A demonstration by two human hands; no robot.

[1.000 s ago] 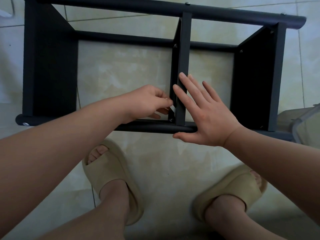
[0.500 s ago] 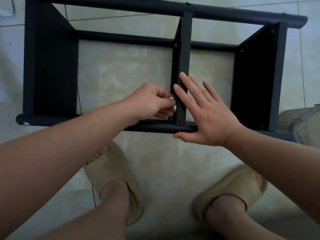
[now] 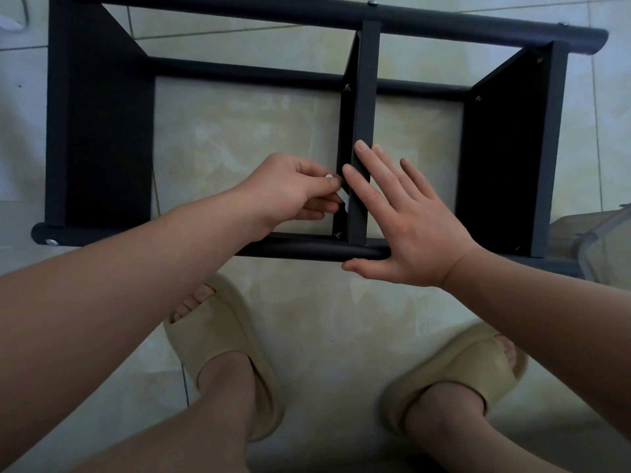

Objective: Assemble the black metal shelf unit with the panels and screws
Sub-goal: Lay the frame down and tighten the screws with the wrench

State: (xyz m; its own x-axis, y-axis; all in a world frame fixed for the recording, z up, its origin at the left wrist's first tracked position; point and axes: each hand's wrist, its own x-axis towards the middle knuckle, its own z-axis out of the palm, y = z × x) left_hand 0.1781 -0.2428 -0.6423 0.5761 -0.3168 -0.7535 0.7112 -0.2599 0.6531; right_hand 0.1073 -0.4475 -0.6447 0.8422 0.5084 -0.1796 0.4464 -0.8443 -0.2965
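Our left hand (image 3: 293,192) pinches a screw (image 3: 328,176) just left of the middle panel (image 3: 368,97), which our flat, outspread right hand (image 3: 409,227) braces.

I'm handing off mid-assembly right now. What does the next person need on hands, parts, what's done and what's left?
Left hand: pinches a small pale piece, probably a screw, beside the middle panel.
Right hand: flat and open, pressing the middle panel, thumb under the front tube.
Shelf unit lies on the tiled floor; left panel and right panel are mounted.
Done: near screw and far screw sit in the middle panel.
Left: likely seating the pinched piece; which hole is unclear.
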